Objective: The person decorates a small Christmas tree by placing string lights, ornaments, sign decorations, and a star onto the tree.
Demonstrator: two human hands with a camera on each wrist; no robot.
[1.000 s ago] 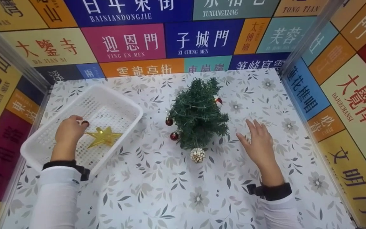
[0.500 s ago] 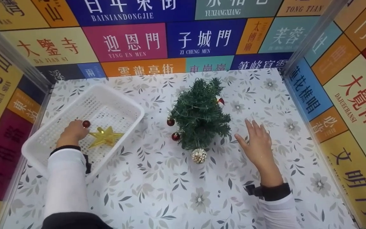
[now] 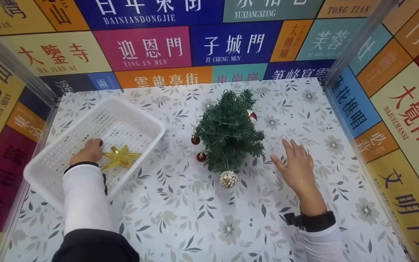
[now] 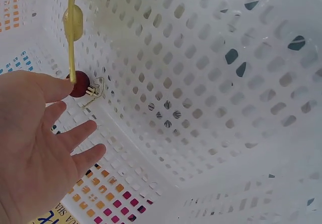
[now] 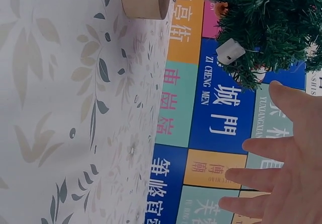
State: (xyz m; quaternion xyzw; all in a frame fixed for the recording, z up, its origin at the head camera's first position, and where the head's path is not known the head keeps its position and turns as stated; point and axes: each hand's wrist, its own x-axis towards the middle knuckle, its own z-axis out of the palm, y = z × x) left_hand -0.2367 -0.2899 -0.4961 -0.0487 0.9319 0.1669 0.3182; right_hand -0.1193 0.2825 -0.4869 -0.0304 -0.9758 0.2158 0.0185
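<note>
My left hand (image 3: 87,151) reaches into the white basket (image 3: 160,125), with thumb and fingertips at a small red bauble (image 4: 80,84). The bauble has a gold cap and a string loop; the thumb covers its near side in the left wrist view. A gold star (image 3: 121,157) lies right beside that hand, and shows edge-on as a thin star (image 4: 73,27) over the thumb tip. On the right, my right hand (image 3: 296,165) has its fingers spread and holds nothing, beside the small green Christmas tree (image 3: 227,131).
Two red baubles, the upper bauble (image 3: 195,140) and the lower bauble (image 3: 201,157), hang on the tree's left side. A gold-white pinecone (image 3: 228,179) hangs at its front, and a red-white ornament (image 3: 253,116) at its right. Sign-covered panels (image 3: 140,49) wall the patterned tabletop (image 3: 180,225).
My left hand has lowered into the basket and moved slightly right; its fingers now cover most of the bauble in the head view. The right hand has hardly moved.
</note>
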